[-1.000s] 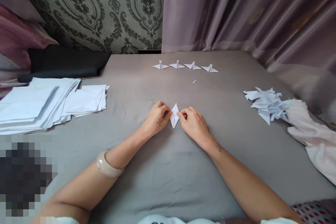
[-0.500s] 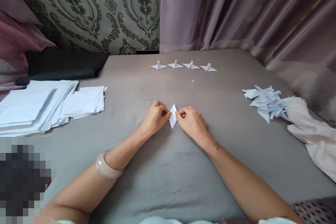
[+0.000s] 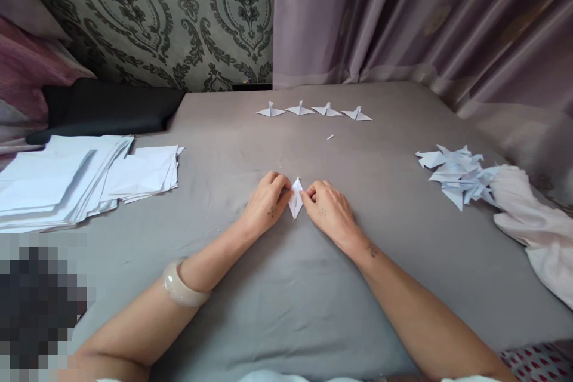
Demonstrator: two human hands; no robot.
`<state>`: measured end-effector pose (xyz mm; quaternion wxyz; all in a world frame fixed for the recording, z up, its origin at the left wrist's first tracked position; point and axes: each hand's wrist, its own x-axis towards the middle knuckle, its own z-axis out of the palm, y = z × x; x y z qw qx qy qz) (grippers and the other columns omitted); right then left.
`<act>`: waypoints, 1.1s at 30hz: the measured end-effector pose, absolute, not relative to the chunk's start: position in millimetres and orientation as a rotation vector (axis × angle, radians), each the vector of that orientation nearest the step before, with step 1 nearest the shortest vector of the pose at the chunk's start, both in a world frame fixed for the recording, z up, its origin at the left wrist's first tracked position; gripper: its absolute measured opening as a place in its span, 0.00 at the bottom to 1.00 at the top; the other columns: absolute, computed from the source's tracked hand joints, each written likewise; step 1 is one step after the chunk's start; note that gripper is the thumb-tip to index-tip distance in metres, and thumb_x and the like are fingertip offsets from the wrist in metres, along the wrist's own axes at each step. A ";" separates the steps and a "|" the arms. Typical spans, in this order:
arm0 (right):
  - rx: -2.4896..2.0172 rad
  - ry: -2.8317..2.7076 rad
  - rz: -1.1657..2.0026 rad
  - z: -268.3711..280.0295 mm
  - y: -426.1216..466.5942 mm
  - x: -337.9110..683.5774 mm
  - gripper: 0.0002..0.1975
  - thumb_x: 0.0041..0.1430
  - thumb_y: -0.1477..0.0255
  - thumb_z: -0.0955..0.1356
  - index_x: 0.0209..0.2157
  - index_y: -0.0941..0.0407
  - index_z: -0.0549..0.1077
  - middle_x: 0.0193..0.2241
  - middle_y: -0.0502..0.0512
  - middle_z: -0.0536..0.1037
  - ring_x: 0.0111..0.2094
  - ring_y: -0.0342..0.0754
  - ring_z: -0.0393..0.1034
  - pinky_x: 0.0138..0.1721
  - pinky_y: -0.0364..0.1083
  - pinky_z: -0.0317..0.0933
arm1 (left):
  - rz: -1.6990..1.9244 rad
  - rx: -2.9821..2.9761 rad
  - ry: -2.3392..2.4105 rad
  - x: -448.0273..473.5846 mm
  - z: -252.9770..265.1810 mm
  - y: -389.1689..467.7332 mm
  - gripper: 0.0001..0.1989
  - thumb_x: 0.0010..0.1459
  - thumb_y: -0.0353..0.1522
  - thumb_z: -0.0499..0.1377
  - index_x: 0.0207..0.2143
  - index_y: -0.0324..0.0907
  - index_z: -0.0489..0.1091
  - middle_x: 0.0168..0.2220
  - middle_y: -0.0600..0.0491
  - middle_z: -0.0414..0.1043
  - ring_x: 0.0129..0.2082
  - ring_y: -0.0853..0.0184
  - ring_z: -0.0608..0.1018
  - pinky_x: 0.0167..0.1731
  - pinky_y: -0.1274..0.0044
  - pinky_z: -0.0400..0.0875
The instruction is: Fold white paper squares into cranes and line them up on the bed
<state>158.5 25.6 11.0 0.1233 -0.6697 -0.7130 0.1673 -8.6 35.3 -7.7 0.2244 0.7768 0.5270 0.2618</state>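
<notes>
A small white folded paper diamond point(image 3: 296, 203) lies between my hands, one point facing away from me and the other toward me. My left hand point(image 3: 270, 200) pinches its left edge between thumb and fingers. On the opposite edge, my right hand point(image 3: 329, 208) has its thumb and index finger closed on the paper. Fingertips cover both side corners of the diamond. Beyond the hands, several folded paper cranes point(image 3: 300, 108) stand in a row with wings spread.
Stacked white paper sheets point(image 3: 40, 185) and smaller paper squares point(image 3: 145, 173) lie at left, before a black cloth point(image 3: 111, 110). A heap of folded paper pieces point(image 3: 461, 173) touches a pale cloth point(image 3: 532, 227) at right. A tiny paper scrap point(image 3: 330, 137) rests near the cranes.
Both hands keep hold of the paper diamond, with only slight finger movement. The view has shifted a little; the piles and the row of cranes stay in place.
</notes>
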 end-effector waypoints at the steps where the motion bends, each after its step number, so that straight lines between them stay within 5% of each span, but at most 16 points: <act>1: -1.935 -2.081 0.490 10.0 25.6 159.6 0.10 0.62 0.65 0.62 0.30 0.54 0.69 0.33 0.54 0.75 0.30 0.47 0.69 0.30 0.45 0.53 | 0.704 2.200 1.430 -7.7 -5.9 33.9 0.07 0.64 0.30 0.50 0.40 0.41 0.67 0.41 0.49 0.66 0.39 0.66 0.70 0.36 0.75 0.68; 11: -1.724 -1.926 0.621 1.5 24.4 171.2 0.03 0.58 0.71 0.64 0.35 0.54 0.67 0.30 0.52 0.75 0.28 0.45 0.68 0.32 0.44 0.59 | 0.371 2.719 1.227 -9.2 5.5 28.3 0.15 0.66 0.27 0.45 0.45 0.38 0.70 0.42 0.46 0.71 0.41 0.62 0.69 0.40 0.73 0.69; 18: -1.387 -2.128 0.476 3.0 8.7 162.4 0.14 0.62 0.80 0.57 0.42 0.55 0.70 0.39 0.56 0.76 0.43 0.49 0.68 0.45 0.47 0.61 | 0.417 2.674 1.203 -12.6 4.0 23.7 0.14 0.63 0.24 0.47 0.44 0.39 0.71 0.42 0.46 0.72 0.42 0.62 0.71 0.42 0.71 0.71; 24: -1.417 -2.309 0.376 10.2 1.5 159.5 0.18 0.61 0.83 0.56 0.43 0.55 0.72 0.40 0.57 0.75 0.43 0.51 0.66 0.45 0.47 0.61 | 0.756 2.315 1.502 -25.6 -3.7 22.3 0.16 0.59 0.23 0.48 0.41 0.41 0.72 0.41 0.49 0.74 0.41 0.64 0.75 0.41 0.73 0.72; 33: -1.455 -2.447 0.223 10.3 -2.6 153.6 0.20 0.63 0.82 0.56 0.51 0.58 0.70 0.41 0.60 0.73 0.43 0.52 0.65 0.43 0.48 0.61 | 0.410 2.643 1.397 -18.8 7.6 15.3 0.14 0.61 0.24 0.48 0.38 0.39 0.74 0.40 0.46 0.73 0.39 0.62 0.72 0.38 0.72 0.71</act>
